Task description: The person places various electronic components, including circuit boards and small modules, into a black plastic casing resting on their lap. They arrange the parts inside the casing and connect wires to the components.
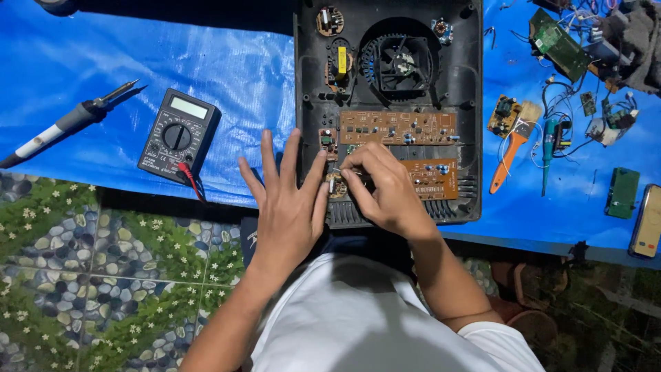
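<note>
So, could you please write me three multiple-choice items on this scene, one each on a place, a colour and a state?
1. Where is the multimeter?
A. left of the open casing
B. inside it
C. right of it

2. What colour is the sheet?
A. red
B. blue
C. white

3. How is the left hand?
A. fisted
B. gripping the soldering iron
C. flat, fingers spread

Answers: 1 A, it lies on the sheet left of the casing; 2 B, the sheet is plainly blue; 3 C, fingers fan out while the right hand pinches at the circuit boards.
</note>
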